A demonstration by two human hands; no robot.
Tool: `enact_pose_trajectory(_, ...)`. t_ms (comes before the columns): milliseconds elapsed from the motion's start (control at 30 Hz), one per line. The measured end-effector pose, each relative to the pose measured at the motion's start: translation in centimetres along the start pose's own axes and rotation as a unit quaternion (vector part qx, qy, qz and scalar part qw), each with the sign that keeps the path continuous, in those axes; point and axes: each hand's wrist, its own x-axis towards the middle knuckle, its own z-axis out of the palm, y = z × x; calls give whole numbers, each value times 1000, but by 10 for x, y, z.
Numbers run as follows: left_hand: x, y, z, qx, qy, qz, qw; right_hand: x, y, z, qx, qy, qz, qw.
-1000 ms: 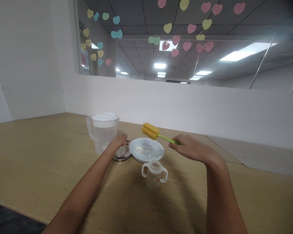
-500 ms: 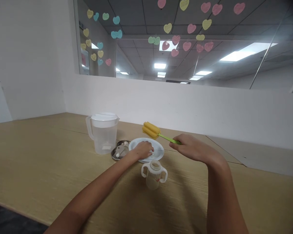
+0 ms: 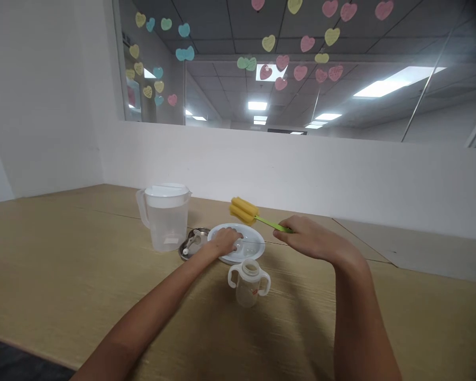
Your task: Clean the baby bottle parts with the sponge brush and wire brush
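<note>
My right hand point(image 3: 307, 236) is closed around the green handle of a bottle brush, whose yellow sponge head point(image 3: 244, 210) points left, raised above the table behind the white plate. My left hand point(image 3: 225, 241) is over the left part of that white plate point(image 3: 257, 244), fingers apart and bent downward; I see nothing held in it. The fingertips are near the plate's inside, but contact is unclear. In front of the plate, a clear baby bottle point(image 3: 247, 292) with two white handles stands upright, its top uncovered. Neither hand touches it.
Left of the plate lies a kidney-shaped metal tray point(image 3: 182, 256) with small white parts point(image 3: 190, 242) in it. A lidded translucent pitcher point(image 3: 167, 225) stands further left. A white wall point(image 3: 301, 172) with a window above bounds the wooden table point(image 3: 63, 254) at the back.
My left hand has shifted slightly left over the plate, and more of the plate's middle shows. The brush stays in my right hand, nearly unmoved. The whole view has shifted slightly.
</note>
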Motion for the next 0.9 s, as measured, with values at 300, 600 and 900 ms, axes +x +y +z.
enact_pose_trajectory(300,-15,-22,-60,-196,119,-8,973,-1,12,-3,13,18,22,999)
enact_pose_trajectory(600,-35,-26,-111,-604,319,-59,728,-1,20,-5,25,24,31,999)
enact_pose_trajectory(900,-37,11,-116,-681,155,26,716,4,12,-5,51,28,-62,996)
